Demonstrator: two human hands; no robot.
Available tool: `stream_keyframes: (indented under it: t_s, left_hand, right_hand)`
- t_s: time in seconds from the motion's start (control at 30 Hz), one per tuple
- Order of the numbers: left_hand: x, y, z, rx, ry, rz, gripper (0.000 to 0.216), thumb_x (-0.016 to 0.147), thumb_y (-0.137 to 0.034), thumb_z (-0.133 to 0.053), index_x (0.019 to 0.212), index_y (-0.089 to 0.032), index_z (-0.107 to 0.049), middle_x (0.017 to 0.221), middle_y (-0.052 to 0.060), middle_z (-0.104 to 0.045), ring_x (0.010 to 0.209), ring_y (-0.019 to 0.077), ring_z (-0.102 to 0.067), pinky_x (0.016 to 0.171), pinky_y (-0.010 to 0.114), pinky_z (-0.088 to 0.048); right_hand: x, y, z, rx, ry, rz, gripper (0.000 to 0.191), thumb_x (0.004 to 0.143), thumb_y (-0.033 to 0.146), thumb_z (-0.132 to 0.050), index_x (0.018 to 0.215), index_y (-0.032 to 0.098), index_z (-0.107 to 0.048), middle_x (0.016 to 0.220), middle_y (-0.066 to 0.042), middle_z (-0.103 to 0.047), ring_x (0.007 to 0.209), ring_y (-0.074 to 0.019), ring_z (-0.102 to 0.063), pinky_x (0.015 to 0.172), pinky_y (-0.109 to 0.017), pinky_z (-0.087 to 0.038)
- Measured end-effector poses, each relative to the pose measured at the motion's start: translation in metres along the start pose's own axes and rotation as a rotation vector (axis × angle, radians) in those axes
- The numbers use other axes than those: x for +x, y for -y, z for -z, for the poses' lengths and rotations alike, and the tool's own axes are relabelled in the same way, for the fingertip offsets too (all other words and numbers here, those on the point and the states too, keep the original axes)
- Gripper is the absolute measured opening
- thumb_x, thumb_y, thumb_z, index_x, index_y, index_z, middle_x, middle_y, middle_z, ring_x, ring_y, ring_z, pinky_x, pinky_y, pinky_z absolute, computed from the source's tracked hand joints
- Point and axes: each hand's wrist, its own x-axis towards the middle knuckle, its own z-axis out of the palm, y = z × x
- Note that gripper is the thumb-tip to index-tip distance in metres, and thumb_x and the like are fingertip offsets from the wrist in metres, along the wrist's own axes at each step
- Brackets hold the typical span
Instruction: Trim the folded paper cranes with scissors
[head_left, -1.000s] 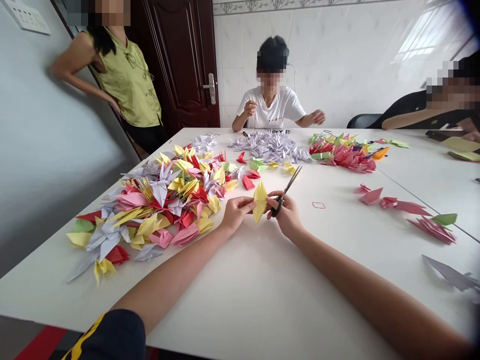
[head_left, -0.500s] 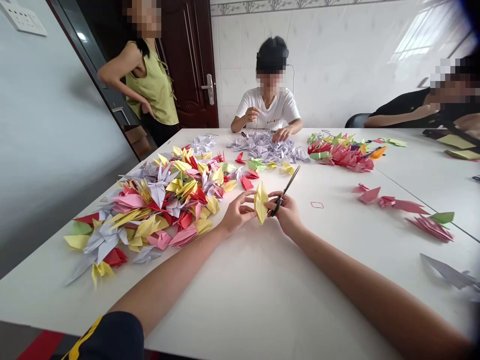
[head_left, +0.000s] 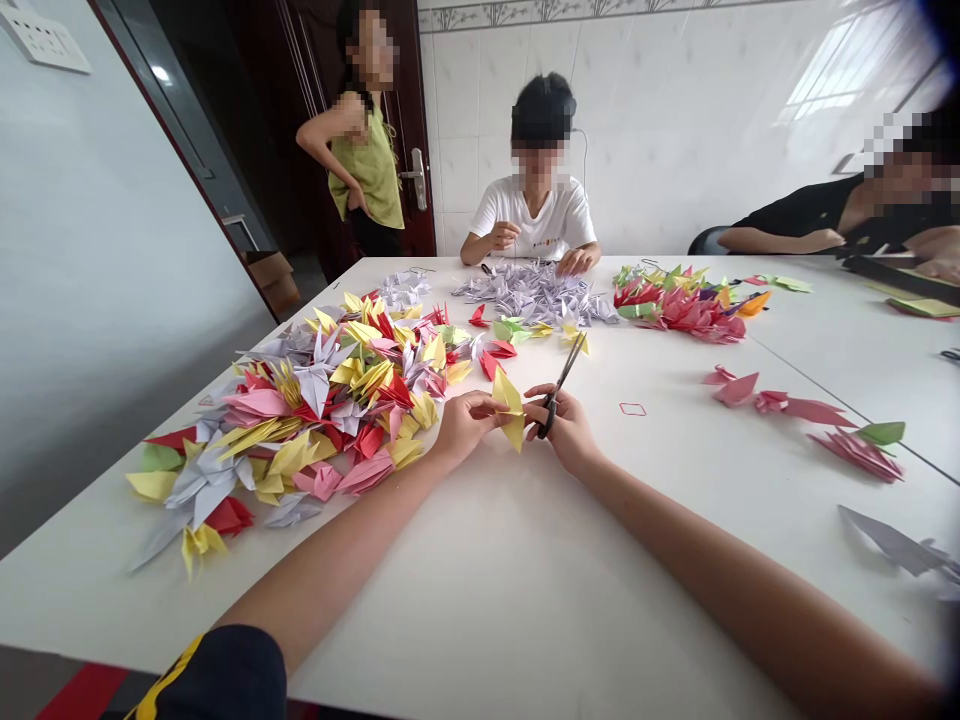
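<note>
Just apart, left hand [head_left: 466, 425] and right hand [head_left: 564, 428], yellow crane [head_left: 508, 410] between.

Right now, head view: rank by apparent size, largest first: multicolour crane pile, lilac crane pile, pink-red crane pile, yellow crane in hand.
1. Multicolour crane pile
2–3. Lilac crane pile and pink-red crane pile: too alike to rank
4. Yellow crane, though nearest the camera

Watching from my end, this looks like a plain room in a home or small craft workroom: far white tiled wall [head_left: 660, 130] with a patterned border, dark wooden door [head_left: 420, 100] at far left, wall socket panel [head_left: 43, 42] on the left, long white tables [head_left: 480, 580] heaped with paper cranes [head_left: 330, 400].
</note>
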Motion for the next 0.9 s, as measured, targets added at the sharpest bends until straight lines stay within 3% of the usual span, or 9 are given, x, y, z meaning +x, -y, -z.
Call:
stream_keyframes:
  t_s: [0.13,0.3,0.4,0.63,0.77,0.9]
  left_hand:
    - [0.000,-0.002,0.000,0.011,-0.057,0.057,0.035,0.063,-0.045,-0.086,0.074,-0.014,-0.074,0.076,0.006,-0.073,0.072,0.0182,-0.067,0.071,0.029,-0.053]
    - [-0.001,-0.003,-0.004,-0.081,-0.015,0.051,0.038,0.059,-0.043,-0.089,0.075,-0.014,-0.070,0.074,0.003,-0.071,0.070,0.0161,-0.066,0.071,0.028,-0.053]
    - [-0.002,-0.003,-0.005,-0.077,0.005,0.051,0.038,0.060,-0.043,-0.088,0.076,-0.014,-0.071,0.075,0.004,-0.070,0.070,0.0163,-0.066,0.072,0.029,-0.053]
    - [-0.007,-0.017,-0.001,-0.077,0.111,-0.013,0.032,0.069,-0.038,-0.081,0.092,-0.016,-0.078,0.104,0.009,-0.072,0.088,0.0171,-0.067,0.081,0.028,-0.054]
    - [-0.007,-0.017,-0.002,-0.093,0.042,0.024,0.034,0.078,-0.048,-0.071,0.082,-0.014,-0.078,0.087,0.008,-0.073,0.082,0.0177,-0.066,0.075,0.028,-0.054]
    - [-0.005,-0.010,-0.005,-0.017,-0.005,0.049,0.033,0.067,-0.044,-0.083,0.079,-0.015,-0.073,0.074,0.005,-0.072,0.069,0.0175,-0.066,0.069,0.029,-0.053]
  right_hand:
    - [0.000,-0.002,0.000,-0.009,0.045,0.013,0.039,0.067,0.030,-0.082,0.099,0.022,-0.062,0.081,0.000,-0.071,0.060,-0.0152,-0.065,0.052,-0.029,-0.052]
    - [-0.001,-0.001,-0.004,-0.048,-0.007,0.050,0.036,0.064,0.035,-0.086,0.081,0.023,-0.057,0.071,0.005,-0.060,0.053,-0.0110,-0.056,0.050,-0.028,-0.050]
    - [-0.002,0.001,-0.005,-0.049,-0.006,0.041,0.038,0.062,0.035,-0.087,0.083,0.023,-0.058,0.070,0.005,-0.061,0.055,-0.0119,-0.057,0.050,-0.028,-0.049]
    - [-0.001,0.003,-0.001,0.035,-0.012,0.018,0.034,0.067,0.030,-0.081,0.093,0.022,-0.062,0.076,0.002,-0.066,0.058,-0.0124,-0.060,0.051,-0.027,-0.051]
    - [0.000,0.003,-0.001,0.054,-0.018,-0.003,0.029,0.071,0.036,-0.079,0.088,0.022,-0.061,0.071,0.002,-0.065,0.063,-0.0155,-0.065,0.050,-0.025,-0.050]
    - [0.000,0.002,-0.002,0.006,-0.003,0.016,0.034,0.069,0.041,-0.082,0.084,0.022,-0.058,0.073,0.003,-0.063,0.064,-0.0164,-0.067,0.049,-0.024,-0.048]
